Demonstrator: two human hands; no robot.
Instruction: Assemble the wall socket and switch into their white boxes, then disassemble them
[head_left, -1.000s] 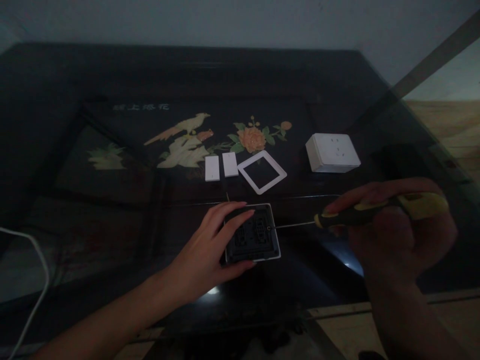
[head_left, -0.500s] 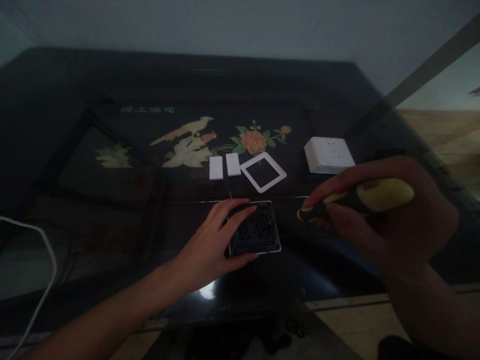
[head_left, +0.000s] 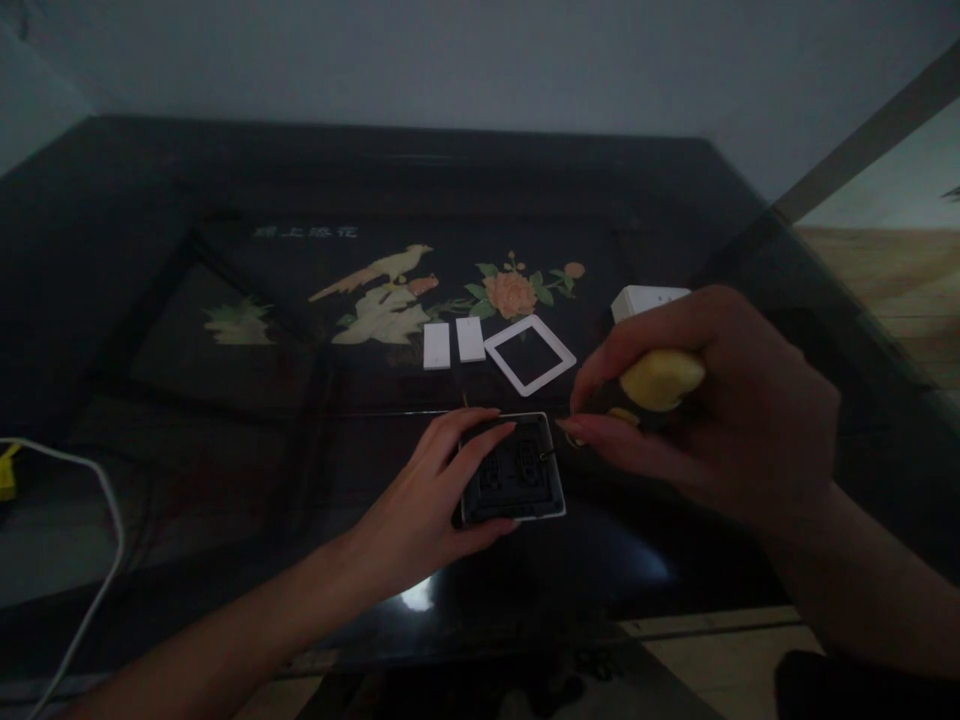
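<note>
My left hand grips a square wall switch by its left side, fingers along the top edge and thumb along the bottom. The switch's dark inner body faces up inside a thin white edge. In my right hand is a screwdriver with a yellow and dark handle, held between thumb and fingers. Its tip end points left toward the right edge of the switch; the dim light hides whether it touches. Beyond the switch lie two white rocker caps and a white square frame.
A white socket box stands behind my right hand, partly covered by it. A white cable curves along the left, near a yellow object. The glossy dark table bears a bird and flower picture.
My right hand has moved left with the screwdriver, bringing it close to the switch and partly covering the socket box. My left hand keeps its grip. The view has shifted slightly.
</note>
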